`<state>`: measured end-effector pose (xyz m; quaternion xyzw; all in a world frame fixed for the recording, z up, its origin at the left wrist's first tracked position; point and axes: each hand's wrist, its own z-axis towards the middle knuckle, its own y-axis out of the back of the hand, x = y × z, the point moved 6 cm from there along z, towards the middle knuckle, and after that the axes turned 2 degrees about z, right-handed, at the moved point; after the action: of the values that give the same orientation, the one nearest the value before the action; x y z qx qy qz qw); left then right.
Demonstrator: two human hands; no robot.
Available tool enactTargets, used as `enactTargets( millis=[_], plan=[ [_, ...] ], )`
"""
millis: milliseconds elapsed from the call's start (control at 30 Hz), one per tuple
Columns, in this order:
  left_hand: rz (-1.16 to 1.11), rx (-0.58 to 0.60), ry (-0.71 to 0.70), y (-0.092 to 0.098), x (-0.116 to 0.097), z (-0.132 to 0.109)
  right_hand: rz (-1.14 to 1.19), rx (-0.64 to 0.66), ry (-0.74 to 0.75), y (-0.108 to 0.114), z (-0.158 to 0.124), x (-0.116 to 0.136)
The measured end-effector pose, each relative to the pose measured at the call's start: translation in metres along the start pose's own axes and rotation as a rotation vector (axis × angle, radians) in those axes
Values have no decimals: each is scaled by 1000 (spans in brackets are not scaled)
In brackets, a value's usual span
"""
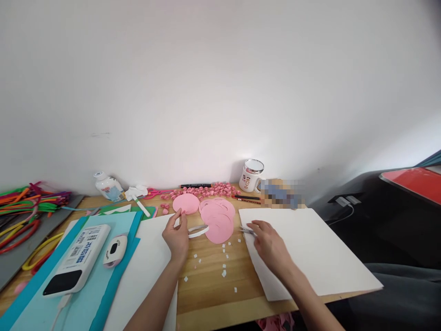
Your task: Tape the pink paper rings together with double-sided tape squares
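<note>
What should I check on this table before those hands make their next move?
1. Metal tool in the right hand: ok, held.
2. Left hand free: cannot tell; its fingertips are at the near edge of a pink circle, and anything pinched is too small to see.
3. Overlapping pink circles between the hands: ok.
4. White scraps gathered together: not ok, they lie scattered on the table.
5. Mug upright: ok.
</note>
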<state>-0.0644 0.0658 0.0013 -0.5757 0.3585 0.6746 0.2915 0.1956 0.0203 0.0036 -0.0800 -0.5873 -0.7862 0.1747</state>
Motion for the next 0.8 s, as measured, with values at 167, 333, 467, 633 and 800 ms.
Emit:
enactTargets(
  millis=[167,333,467,633,800],
  plan=[
    [-5,-33,-31,1,1,2,-157,241,-99,-4,-10,-34],
    [-19,-58,-26,2,1,3,-82,283,-184,-4,-7,-39],
    [-22,-63,4,3,4,4,300,223,-277,11,0,-37],
    [-27,-56,21,3,9,7,1093,305,-187,10,5,14],
    [-22,-89,11,4,13,9,972,342,-78,-16,0,70]
  ],
)
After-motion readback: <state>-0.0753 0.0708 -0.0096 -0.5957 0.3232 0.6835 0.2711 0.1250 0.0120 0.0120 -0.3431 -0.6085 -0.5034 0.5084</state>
